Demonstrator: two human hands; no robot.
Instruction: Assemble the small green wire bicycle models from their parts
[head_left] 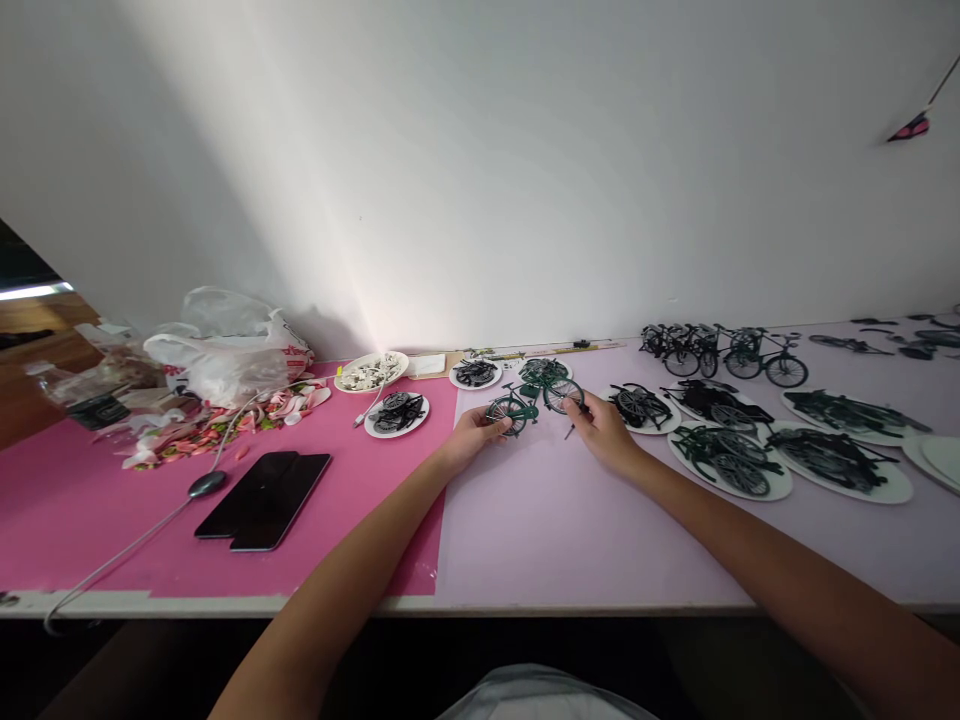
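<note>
A small green toy bicycle [534, 399] stands on the pale lilac mat [570, 530] in the middle of the table. My left hand [474, 433] is closed on its rear wheel at the left. My right hand [601, 427] pinches the front wheel at the right and also holds a thin dark tool that points down toward the mat. Behind the bicycle sit white plates of small parts: a dark pile [475, 373] and a green pile [541, 368].
Several plates of black and green bicycle parts [729, 458] fill the right side, with finished toy bicycles [724, 352] by the wall. On the pink mat at left lie two phones [262, 498], a cable, plastic bags [225, 350] and a plate of wheels [396, 413].
</note>
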